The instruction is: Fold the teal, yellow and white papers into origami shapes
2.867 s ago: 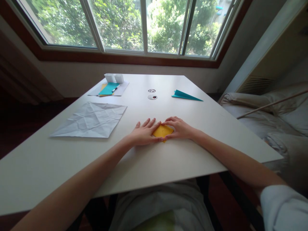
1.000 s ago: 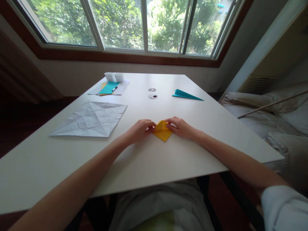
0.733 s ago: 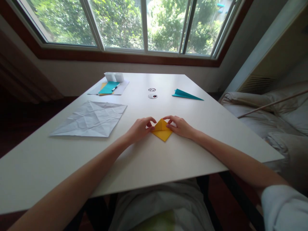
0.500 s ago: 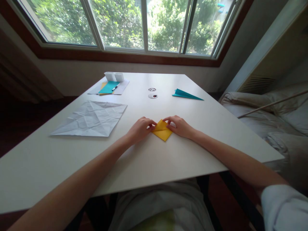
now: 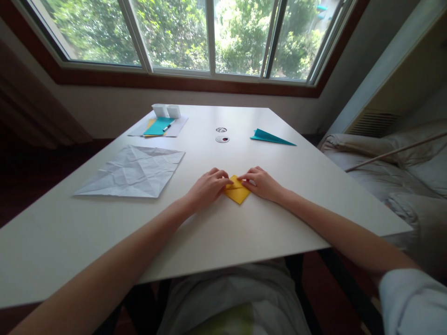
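Left hand (image 5: 208,187) farther over yellow paper (image 5: 238,192)

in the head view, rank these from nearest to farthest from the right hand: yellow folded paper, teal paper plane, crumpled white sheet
From the right hand:
1. Yellow folded paper, under its fingertips, centre of the table.
2. Teal paper plane, beyond the hand, far right.
3. Crumpled white sheet, across on the left side.

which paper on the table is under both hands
The small yellow folded paper: the left hand and right hand press it. The creased white sheet and teal paper lie untouched.
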Tool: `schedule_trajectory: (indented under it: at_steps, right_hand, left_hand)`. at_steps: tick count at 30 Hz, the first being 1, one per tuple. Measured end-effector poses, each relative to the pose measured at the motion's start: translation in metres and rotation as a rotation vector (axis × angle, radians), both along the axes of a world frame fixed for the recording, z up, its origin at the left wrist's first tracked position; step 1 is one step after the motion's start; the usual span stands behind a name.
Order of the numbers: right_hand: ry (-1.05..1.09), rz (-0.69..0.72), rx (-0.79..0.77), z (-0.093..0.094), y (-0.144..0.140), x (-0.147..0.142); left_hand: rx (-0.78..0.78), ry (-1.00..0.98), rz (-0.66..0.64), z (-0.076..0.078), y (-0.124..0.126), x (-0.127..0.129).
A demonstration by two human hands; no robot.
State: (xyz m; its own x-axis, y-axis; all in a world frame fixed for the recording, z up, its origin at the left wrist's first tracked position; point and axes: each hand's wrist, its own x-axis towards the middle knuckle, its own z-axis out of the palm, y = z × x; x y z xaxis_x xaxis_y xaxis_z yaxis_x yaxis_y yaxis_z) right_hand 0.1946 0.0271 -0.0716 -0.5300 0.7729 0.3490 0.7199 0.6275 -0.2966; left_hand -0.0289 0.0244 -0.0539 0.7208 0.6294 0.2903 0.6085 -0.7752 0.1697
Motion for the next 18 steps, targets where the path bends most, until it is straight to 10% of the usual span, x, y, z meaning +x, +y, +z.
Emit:
schedule_trajectory:
  at_steps: [18]
  right_hand:
    - [-0.171,0.241,0.149,0.018,-0.012,0.003]
  left_hand:
    - [0.068,0.129,-0.104,-0.002,-0.004,0.0]
